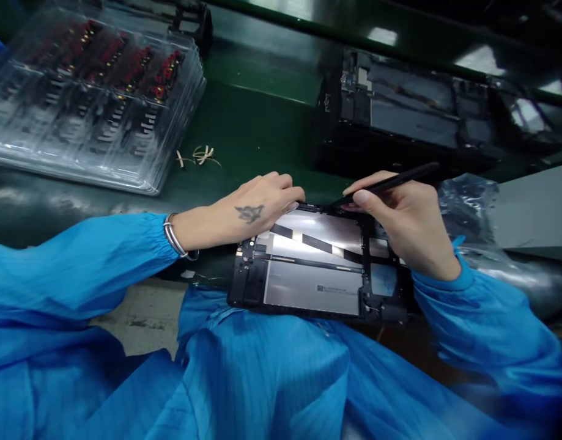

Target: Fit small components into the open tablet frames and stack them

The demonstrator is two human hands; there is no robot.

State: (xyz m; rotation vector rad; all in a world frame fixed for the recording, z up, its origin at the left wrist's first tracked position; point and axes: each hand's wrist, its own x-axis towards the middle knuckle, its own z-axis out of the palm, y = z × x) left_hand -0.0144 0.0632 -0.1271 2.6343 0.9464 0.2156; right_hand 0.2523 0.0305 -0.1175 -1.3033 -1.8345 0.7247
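Note:
An opened tablet (pixel 312 293) with its silvery inside showing rests at the bench's near edge, against my blue smock. My left hand (pixel 266 201) is closed over the tablet's far edge, thumb and fingers curled there; its fingertips are partly hidden. Held like a pen in my right hand (pixel 406 214) is a slim black pen-shaped tool (pixel 400 177). The tool slants down to the left, its tip at the tablet's far edge. A dark ribbon cable (pixel 317 243) runs diagonally across the metal plate inside.
Stacked clear plastic trays (pixel 143 177) with red and black parts stand at the left. Behind the tablet, more opened tablets (pixel 413 104) form a stack. Small pale strips (pixel 202 154) lie on the green bench (pixel 257 131). Clear plastic film (pixel 468 201) and a pale box (pixel 532 208) are at right.

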